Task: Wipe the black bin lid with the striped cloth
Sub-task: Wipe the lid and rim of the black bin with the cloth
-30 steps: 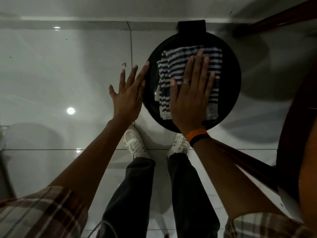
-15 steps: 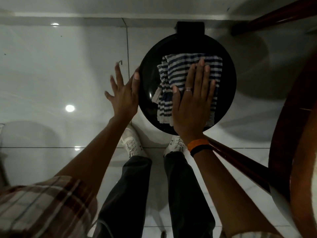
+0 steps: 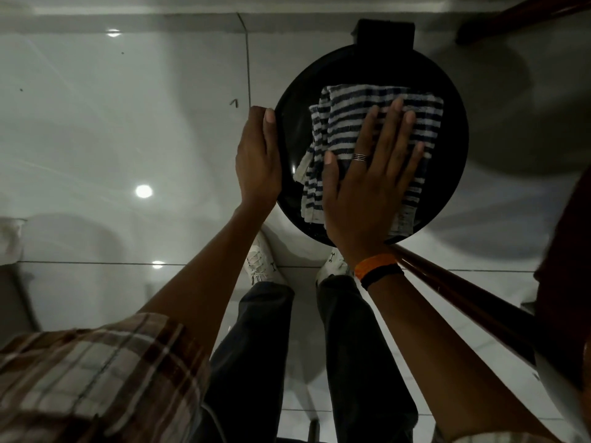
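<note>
My right hand (image 3: pixel 367 183) lies spread flat on the blue-and-white striped cloth (image 3: pixel 367 123) atop the round black plastic bin lid (image 3: pixel 447 100). My left hand (image 3: pixel 257 158), fingers together, cups its nine o'clock rim.

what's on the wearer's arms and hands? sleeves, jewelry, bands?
Left arm: short plaid sleeve, brown and cream; forearm and left hand unadorned. Right hand: banded ring on one finger; orange band and black band at the wrist.

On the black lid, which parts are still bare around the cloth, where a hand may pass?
Bare on the black bin lid: a strip between the striped cloth and the left hand at the rim, an arc beyond the cloth below the hinge block, and the right rim. Crowded: the middle and near edge, under the right hand.
</note>
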